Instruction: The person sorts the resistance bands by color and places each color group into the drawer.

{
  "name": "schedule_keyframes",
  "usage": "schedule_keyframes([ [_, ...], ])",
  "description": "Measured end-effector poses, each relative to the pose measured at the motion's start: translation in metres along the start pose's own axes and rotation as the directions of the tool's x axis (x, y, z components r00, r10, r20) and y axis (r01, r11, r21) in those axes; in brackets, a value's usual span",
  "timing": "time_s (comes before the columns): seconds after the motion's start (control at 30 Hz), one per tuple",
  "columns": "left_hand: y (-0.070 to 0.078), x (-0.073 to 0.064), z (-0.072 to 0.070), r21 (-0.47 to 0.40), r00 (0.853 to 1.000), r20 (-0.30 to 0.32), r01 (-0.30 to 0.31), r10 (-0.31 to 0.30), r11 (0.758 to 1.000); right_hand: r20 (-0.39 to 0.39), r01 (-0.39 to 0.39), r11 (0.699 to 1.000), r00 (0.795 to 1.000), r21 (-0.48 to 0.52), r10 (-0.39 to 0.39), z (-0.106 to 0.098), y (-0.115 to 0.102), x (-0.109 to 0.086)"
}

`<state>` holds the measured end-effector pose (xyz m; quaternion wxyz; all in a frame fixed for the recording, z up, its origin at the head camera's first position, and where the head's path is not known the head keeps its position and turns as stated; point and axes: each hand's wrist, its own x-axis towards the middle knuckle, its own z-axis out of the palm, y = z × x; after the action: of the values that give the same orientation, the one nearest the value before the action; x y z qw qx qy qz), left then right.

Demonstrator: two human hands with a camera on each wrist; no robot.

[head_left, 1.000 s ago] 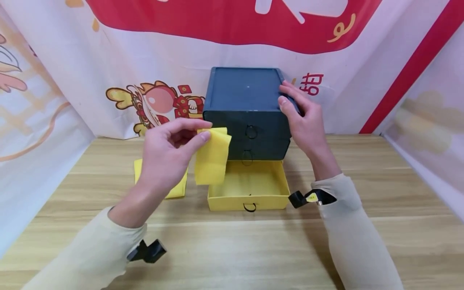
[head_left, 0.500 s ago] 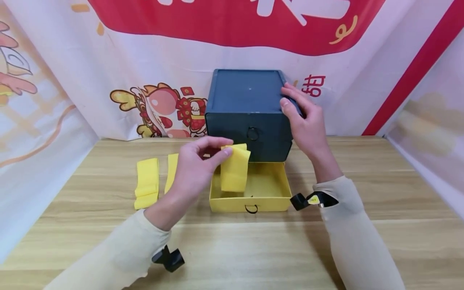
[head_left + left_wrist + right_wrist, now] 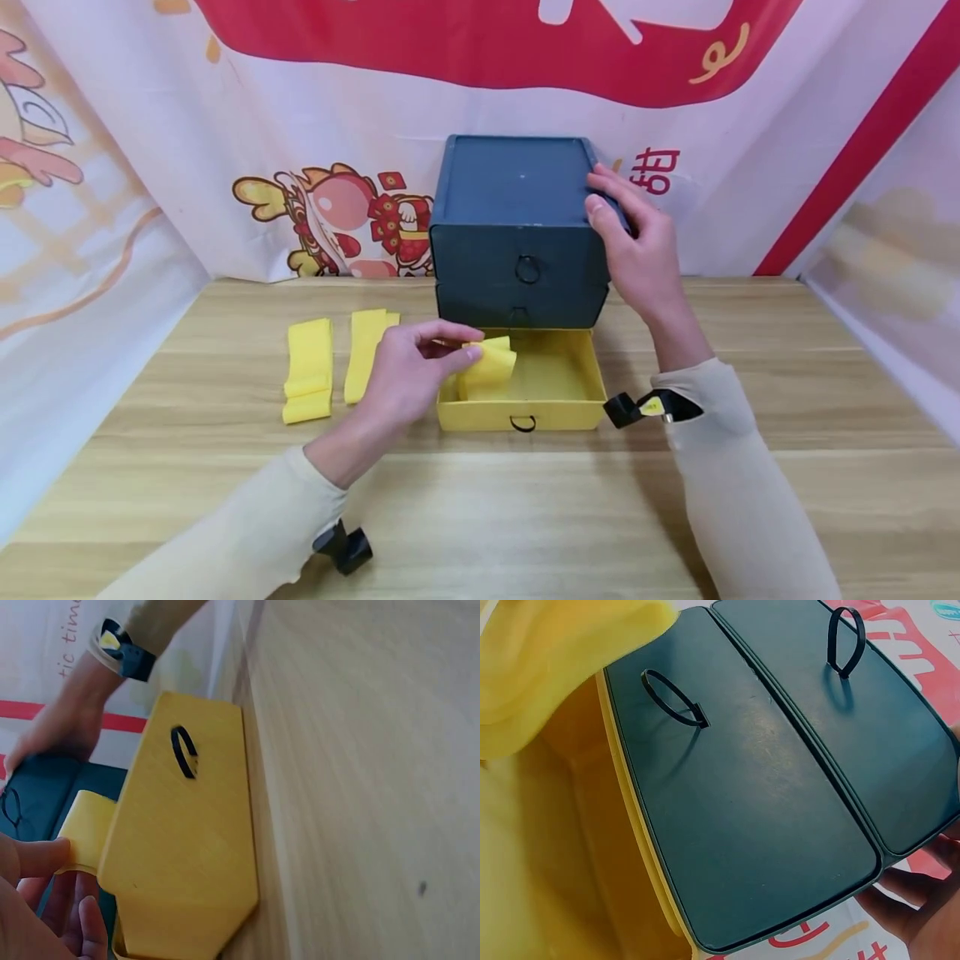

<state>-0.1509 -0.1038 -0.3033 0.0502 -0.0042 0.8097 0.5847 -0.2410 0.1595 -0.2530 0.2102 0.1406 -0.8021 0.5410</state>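
Note:
My left hand (image 3: 408,367) pinches a folded yellow cloth strip (image 3: 491,362) between thumb and fingers. The strip's lower part is down inside the pulled-out yellow drawer (image 3: 480,418), near its left side, behind the front wall. In the left wrist view the strip (image 3: 88,825) bends in a loop beside the drawer front (image 3: 180,832). My right hand (image 3: 641,250) grips the top right edge of the dark blue drawer box (image 3: 517,183), thumb on top. The right wrist view shows fingers (image 3: 911,900) along the box's side. Two closed drawers with black loop pulls sit above the open one.
Two more folded yellow strips (image 3: 309,367) lie on the wooden table (image 3: 525,517), left of the drawer. A printed white and red cloth (image 3: 300,100) hangs behind the box and at both sides.
My left hand has moved right and then down, lowering the hanging strip into the open drawer. The strips on the table have come into fuller view. My right hand keeps its hold.

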Motion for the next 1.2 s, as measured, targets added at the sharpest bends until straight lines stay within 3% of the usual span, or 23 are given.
schedule_keyframes([
  [0.13, -0.008, 0.009, -0.001, 0.060, 1.000, -0.016, 0.011, -0.010, 0.998, 0.001, 0.003, 1.000, 1.000, 0.003, -0.003, 0.000, 0.002, 0.001],
  [0.37, -0.014, 0.020, 0.001, 0.170, 0.995, -0.032, -0.083, 0.089, 0.982, -0.004, -0.003, 1.000, 1.000, 0.019, 0.003, 0.000, 0.003, 0.001],
  [0.57, -0.019, 0.025, 0.001, 0.240, 0.992, -0.068, -0.090, 0.109, 0.967, 0.000, 0.004, 1.000, 1.000, 0.020, -0.004, 0.001, 0.003, 0.000],
  [1.2, -0.021, 0.030, -0.003, 0.339, 0.984, -0.079, -0.126, 0.162, 0.932, -0.001, 0.018, 1.000, 1.000, 0.018, -0.018, 0.001, 0.005, 0.001],
])
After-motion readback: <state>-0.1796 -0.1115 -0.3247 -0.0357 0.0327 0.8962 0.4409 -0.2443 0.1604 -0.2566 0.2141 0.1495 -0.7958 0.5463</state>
